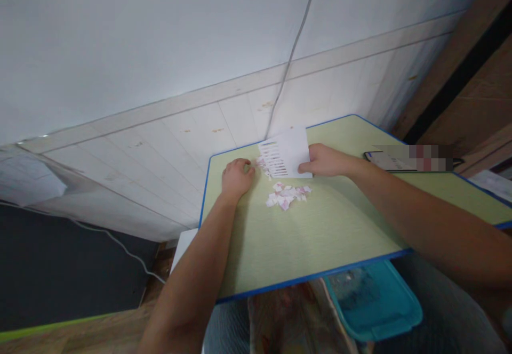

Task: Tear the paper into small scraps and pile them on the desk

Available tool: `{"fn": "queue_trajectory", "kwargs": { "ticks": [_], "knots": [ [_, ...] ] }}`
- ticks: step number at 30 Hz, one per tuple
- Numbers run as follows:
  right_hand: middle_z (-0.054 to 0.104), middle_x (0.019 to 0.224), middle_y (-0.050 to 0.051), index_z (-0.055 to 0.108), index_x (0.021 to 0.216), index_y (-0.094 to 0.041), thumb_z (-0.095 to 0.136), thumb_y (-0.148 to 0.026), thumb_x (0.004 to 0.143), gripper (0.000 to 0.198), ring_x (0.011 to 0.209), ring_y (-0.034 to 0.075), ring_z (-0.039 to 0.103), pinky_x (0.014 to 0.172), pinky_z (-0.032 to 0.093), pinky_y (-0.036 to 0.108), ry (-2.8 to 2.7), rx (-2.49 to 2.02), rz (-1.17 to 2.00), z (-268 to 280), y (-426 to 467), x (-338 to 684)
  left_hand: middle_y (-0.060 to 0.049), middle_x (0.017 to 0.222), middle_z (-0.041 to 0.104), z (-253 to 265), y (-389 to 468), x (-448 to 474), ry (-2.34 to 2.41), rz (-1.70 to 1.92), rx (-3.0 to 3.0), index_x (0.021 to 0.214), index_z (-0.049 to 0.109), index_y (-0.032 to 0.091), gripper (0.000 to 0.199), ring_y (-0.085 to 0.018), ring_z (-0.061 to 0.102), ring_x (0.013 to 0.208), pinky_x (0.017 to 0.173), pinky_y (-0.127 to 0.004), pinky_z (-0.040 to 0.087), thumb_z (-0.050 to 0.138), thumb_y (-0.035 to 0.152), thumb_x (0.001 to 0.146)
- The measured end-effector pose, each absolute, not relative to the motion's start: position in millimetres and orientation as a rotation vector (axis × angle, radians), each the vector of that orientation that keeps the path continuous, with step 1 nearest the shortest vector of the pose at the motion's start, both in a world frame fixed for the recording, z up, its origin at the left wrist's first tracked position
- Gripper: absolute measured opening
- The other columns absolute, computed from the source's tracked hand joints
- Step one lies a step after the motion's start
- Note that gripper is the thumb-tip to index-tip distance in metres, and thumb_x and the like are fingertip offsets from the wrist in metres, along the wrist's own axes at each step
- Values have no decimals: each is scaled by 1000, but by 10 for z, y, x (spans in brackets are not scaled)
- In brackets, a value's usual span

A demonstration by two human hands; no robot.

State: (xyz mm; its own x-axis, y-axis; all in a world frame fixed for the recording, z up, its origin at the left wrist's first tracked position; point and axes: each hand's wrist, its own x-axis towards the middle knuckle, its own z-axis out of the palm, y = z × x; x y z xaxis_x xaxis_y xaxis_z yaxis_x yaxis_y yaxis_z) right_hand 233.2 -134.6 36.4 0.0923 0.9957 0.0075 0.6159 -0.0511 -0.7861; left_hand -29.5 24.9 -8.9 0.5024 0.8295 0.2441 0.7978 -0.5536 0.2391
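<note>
My right hand [318, 160] grips the right edge of a white slotted card [294, 154], thumb in front. A row of narrow parallel slits runs down the card's left side. The card is tilted up over the table. To its left, my left hand [238, 177] rests on the table with its fingers curled and the thumb close to the fingertips; whatever is between them is too small to make out. Pinkish-white paper scraps [262, 165] lie between this hand and the card, partly behind the slits. A second heap of torn paper scraps [286, 196] sits just in front of the card.
The pale green table [320, 236] has a blue edge and stands against a white panelled wall [180, 146]. A phone [388, 161] lies at the right, partly blurred out. Below the front edge is a turquoise plastic tub [384, 311]. A grey cable [296, 45] runs down the wall.
</note>
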Motion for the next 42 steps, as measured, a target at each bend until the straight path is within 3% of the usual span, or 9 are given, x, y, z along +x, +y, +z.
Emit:
{"fn": "queue_trajectory", "kwargs": {
  "ticks": [3,10,18,23,27,33,35,39,42],
  "knots": [
    [72,69,1,72,66,-22,79,-27,73,11,73,24,70,67,56,33,-1613,-1685,806,303,-1324,2239,-14,157,81,-88,252,-303,1428,512,2634,142,84,17,35,-37,72,152,136,-48,54,68,28,114],
    [72,66,1,76,67,-20,77,-32,70,12,64,21,67,58,52,30,-1551,-1621,891,245,-1293,2234,-15,155,83,-102,278,-306,1403,531,2625,139,86,19,33,-38,73,150,133,-49,55,70,27,111],
    [81,76,5,82,80,-20,87,-26,69,13,84,31,80,75,67,40,-1277,-1573,773,260,-1210,2330,-13,147,87,-130,342,-309,1445,599,2521,129,90,20,30,-32,78,144,129,-39,57,66,25,113],
    [81,77,7,78,81,-19,82,-23,69,13,76,29,78,68,66,39,-1093,-1445,699,425,-1250,2210,-14,144,88,-80,307,-276,1524,587,2506,127,91,18,31,-33,81,139,121,-38,61,64,25,112],
    [88,91,9,79,94,-20,78,-37,80,22,78,27,82,68,67,35,-1001,-1340,656,482,-1539,2050,-14,144,88,-34,249,-262,1574,593,2489,128,90,19,30,-33,80,140,120,-37,61,65,23,111],
    [71,59,8,69,65,-24,79,-56,81,37,48,22,65,54,57,37,-1059,-1417,652,296,-2029,1855,-13,149,85,-29,31,-379,1641,644,2447,136,86,20,36,-30,77,144,122,-37,60,59,22,112],
    [72,60,8,68,62,-26,75,-61,85,43,54,23,67,63,60,39,-1064,-1462,576,248,-2145,1873,-13,148,86,-41,-61,-437,1640,623,2454,133,88,21,35,-31,77,144,123,-38,60,62,21,109],
    [80,76,6,68,64,-30,72,-59,88,38,84,28,77,101,64,42,-1035,-1558,410,207,-2293,1991,-14,146,85,-72,-200,-526,1655,573,2469,129,90,23,34,-33,77,142,121,-41,61,63,24,109],
    [76,70,4,62,56,-32,67,-54,90,41,83,28,74,114,58,46,-1021,-1650,375,178,-2375,2047,-17,149,83,-86,-287,-564,1678,547,2488,130,90,23,34,-37,74,146,126,-47,57,65,27,109]
  ]
}}
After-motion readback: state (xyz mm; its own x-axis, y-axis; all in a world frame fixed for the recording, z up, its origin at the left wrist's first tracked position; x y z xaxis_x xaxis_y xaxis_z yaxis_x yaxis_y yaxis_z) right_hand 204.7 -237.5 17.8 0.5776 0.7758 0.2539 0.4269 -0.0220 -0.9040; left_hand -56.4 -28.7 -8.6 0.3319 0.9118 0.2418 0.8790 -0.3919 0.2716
